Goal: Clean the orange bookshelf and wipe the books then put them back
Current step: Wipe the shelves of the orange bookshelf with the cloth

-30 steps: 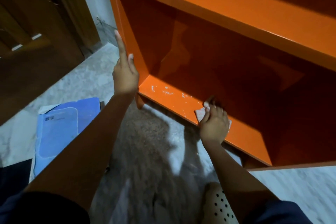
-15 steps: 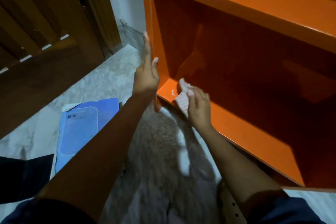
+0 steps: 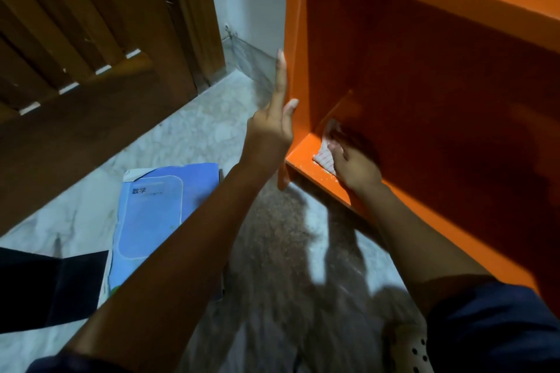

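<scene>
While you crouch before it, the orange bookshelf (image 3: 424, 76) fills the right half of your view, its bottom compartment holding nothing but your hand and the cloth. To its left stands a wooden slatted door (image 3: 91, 54), with the marble floor (image 3: 188, 136) running between them and under your arms. On that floor, near left, lies a blue book (image 3: 151, 221) flat on its back, well apart from the shelf, with other pages showing beneath its far edge.

Your left hand (image 3: 269, 133) is open and flat, fingers straight and pointing up, pressed against the outer face of the shelf's left side panel; it holds nothing. Your right hand (image 3: 354, 163) is inside the bottom compartment at its near left corner, curled closed over a small white striped cloth (image 3: 324, 157) and pressing it down onto the shelf board. White specks dot the board just beside the cloth.
</scene>
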A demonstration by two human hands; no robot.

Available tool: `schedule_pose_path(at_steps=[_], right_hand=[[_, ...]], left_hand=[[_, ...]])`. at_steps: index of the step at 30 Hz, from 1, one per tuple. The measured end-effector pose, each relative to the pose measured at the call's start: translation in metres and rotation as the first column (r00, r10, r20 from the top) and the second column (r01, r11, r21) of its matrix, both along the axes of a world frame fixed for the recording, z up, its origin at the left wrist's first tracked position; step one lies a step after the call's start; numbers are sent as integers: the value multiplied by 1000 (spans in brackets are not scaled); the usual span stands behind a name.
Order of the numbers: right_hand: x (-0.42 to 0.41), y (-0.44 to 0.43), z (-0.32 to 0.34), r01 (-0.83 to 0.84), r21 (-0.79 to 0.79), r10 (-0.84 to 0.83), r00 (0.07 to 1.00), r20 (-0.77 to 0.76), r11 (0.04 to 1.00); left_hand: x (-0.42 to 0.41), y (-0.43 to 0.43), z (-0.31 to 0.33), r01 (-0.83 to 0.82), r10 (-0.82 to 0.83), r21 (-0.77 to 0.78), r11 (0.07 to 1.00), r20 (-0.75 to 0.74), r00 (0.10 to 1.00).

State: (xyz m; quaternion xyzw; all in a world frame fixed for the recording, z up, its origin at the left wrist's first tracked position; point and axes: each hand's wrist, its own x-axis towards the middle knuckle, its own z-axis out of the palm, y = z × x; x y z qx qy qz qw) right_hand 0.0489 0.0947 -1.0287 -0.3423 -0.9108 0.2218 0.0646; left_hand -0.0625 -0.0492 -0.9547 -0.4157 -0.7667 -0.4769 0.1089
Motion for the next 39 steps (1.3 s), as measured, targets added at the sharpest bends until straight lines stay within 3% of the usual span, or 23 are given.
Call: schedule_pose_path(at_steps=[2, 4, 7, 16, 20, 22, 24, 27, 29, 32, 34, 36, 39], right_hand=[[-8, -4, -2, -16, -119, 15, 1000, -6, 993], [-16, -13, -4, -101, -32, 97, 991, -96, 994], [-22, -26, -7, -102, 78, 112, 985, -128, 992], [-15, -53, -16, -223, 154, 241, 964, -114, 963], [0, -53, -14, -442, 179, 466, 876, -126, 879], [7, -51, -14, -517, 131, 533, 819, -209, 846], [14, -45, -12, -420, 83, 418, 826, -378, 904], [19, -30, -4, -83, -42, 49, 850, -525, 996], [10, -11, -4, 29, -125, -77, 912, -403, 992], [-18, 26, -12, 121, 5, -116, 966, -233, 993], [-33, 38, -5, 202, -5, -200, 967, -156, 979], [-44, 44, -1, 189, 57, -177, 970, -166, 980], [-54, 53, -3, 103, 212, -101, 995, -19, 972]], left_hand=[[-3, -1, -1, 10, -10, -11, 1000, -11, 1000], [-4, -1, -1, 22, -22, -10, 1000, -7, 1000], [-5, -2, 2, 35, -35, 1, 999, -14, 999], [-4, -3, 4, 41, -40, -62, 997, 15, 999], [-3, -3, 5, 43, -42, -65, 997, 13, 999], [-4, -3, 6, 48, -47, -67, 997, 15, 999], [-3, -3, 5, 63, -62, -63, 996, 25, 998], [-4, -2, 2, 70, -67, -68, 995, 38, 997], [-4, -1, 1, 61, -59, -50, 997, 31, 998], [-3, 1, 1, 55, -54, -40, 998, 14, 998], [-4, 0, 1, 49, -48, -44, 998, 21, 999], [-6, 0, 1, 42, -41, -44, 998, 29, 999], [-8, 0, 2, 55, -54, -48, 997, 30, 998]])
